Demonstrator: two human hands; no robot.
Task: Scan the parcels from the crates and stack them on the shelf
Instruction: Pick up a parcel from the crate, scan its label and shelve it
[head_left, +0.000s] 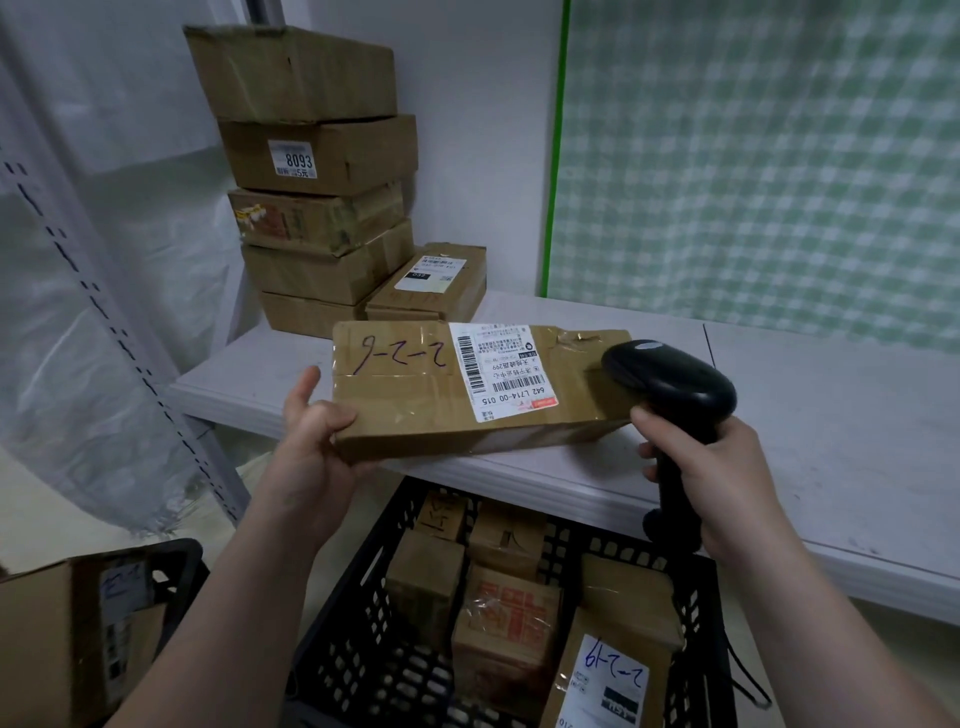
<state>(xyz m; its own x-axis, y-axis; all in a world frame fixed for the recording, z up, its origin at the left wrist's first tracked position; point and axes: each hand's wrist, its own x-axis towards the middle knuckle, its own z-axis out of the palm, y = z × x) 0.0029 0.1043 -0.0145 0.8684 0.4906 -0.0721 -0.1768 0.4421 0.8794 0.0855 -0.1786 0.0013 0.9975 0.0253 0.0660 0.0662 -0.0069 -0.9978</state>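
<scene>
At centre frame, above the black crate (363, 623), the left hand (311, 441) grips a flat parcel (467, 387), thumb curled over its top; the right hand's (722, 483) fingers wrap the scanner (670, 384) beside its label.

**Checked cloth and plastic sheeting frame a storeroom corner**

A green-and-white checked cloth (753, 156) hangs across the upper right of the scene, with faint folds running down its length. A bright green strip (555, 145) borders the cloth's left edge and leans slightly as it descends. Directly left of that strip stands a plain white wall (467, 130) in soft shadow. Far to the cloth's left, at the opposite side of the frame, translucent plastic sheeting (78, 338) drapes down in loose creases, and its lower hem (166, 519) is frayed into threads. Below the cloth, in the bottom right corner, a patch of pale beige floor (935, 654) shows.
</scene>
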